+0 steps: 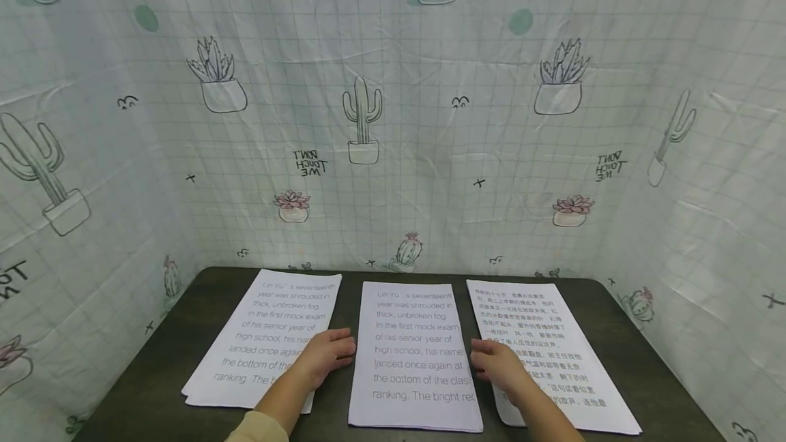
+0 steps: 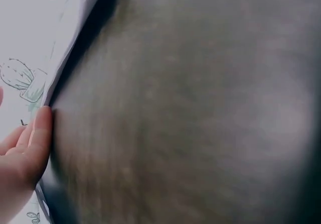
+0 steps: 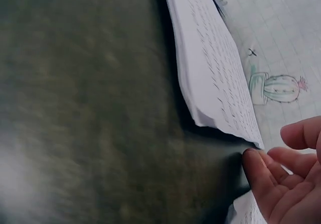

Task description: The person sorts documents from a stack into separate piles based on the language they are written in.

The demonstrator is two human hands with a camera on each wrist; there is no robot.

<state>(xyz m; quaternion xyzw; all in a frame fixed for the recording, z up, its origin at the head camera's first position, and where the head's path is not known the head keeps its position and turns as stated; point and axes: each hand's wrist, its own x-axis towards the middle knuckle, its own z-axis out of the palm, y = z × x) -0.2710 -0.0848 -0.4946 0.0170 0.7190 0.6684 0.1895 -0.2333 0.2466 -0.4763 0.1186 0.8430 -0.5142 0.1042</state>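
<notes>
A middle stack of printed sheets (image 1: 411,353) with large English text lies flat on the dark table. My left hand (image 1: 322,357) is by its left edge, a small gap apart in the head view, with the forearm over the left stack of sheets (image 1: 270,333). In the left wrist view the left hand's fingertips (image 2: 45,114) meet a paper edge. My right hand (image 1: 500,367) is beside the middle stack's right edge, over the right stack of sheets (image 1: 552,305) with Chinese text. Its fingers (image 3: 258,169) are loosely bent beside a stack's corner; contact is unclear.
The dark table (image 1: 166,360) has rounded far corners. A pale grid-patterned cloth (image 1: 405,189) with potted cactus drawings stands behind it and at both sides. All three stacks lie side by side, with narrow strips of table between them.
</notes>
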